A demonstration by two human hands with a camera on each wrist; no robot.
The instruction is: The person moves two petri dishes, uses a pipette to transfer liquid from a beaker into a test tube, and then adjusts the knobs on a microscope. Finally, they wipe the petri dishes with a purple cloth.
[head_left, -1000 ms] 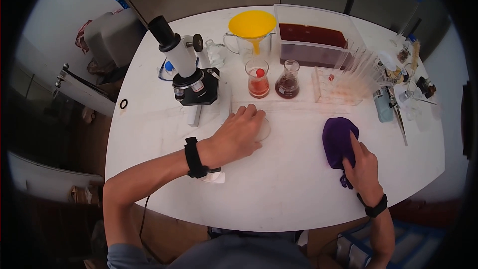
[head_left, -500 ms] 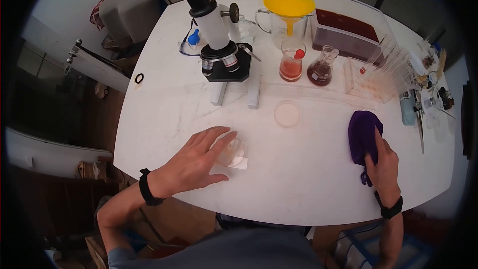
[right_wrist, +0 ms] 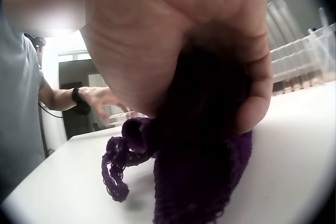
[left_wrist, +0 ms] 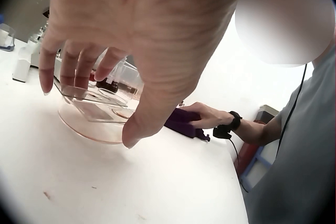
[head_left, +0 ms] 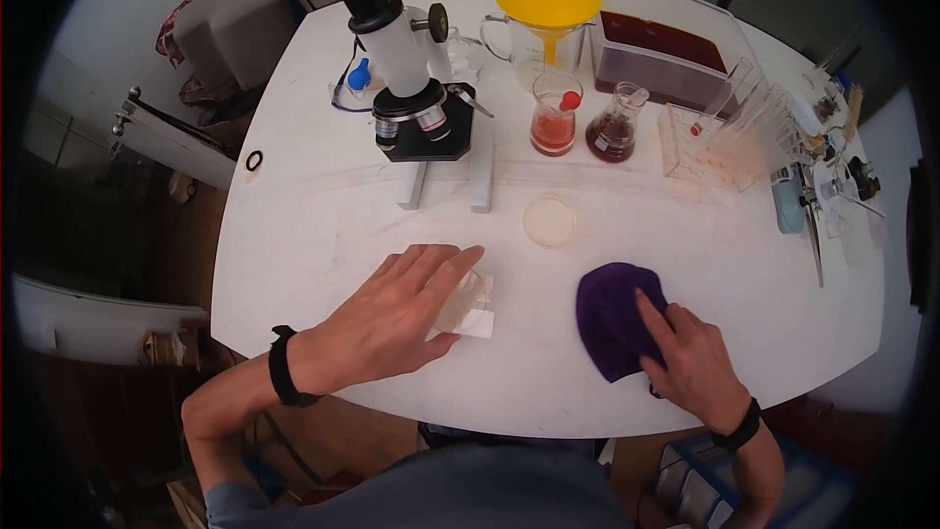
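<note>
My left hand (head_left: 377, 318) curls over a clear petri dish (left_wrist: 92, 137) near the table's front left. Its thumb lies at the dish's rim, and the other fingers reach the far side. Square glass plates (left_wrist: 94, 111) lie on the dish, partly hidden under the hand in the head view. Toward the front right, my right hand (head_left: 695, 362) grips a bunched purple cloth (head_left: 619, 318), index finger stretched along its top. A knotted purple end (right_wrist: 116, 174) dangles beside that thumb in the right wrist view. Another round clear dish (head_left: 548, 220) lies flat between and beyond the hands.
A microscope (head_left: 421, 108) stands behind the left hand. Farther back are a beaker (head_left: 554, 127) of red liquid, a dark-filled flask (head_left: 612, 132), a yellow funnel (head_left: 548, 0) in a jug and a tub (head_left: 651, 73). A test-tube rack (head_left: 705, 152) stands at the right.
My left hand has left the round dish in the middle and closed around the petri dish nearer me, which has shifted slightly right. My right hand has drawn the purple cloth leftward.
</note>
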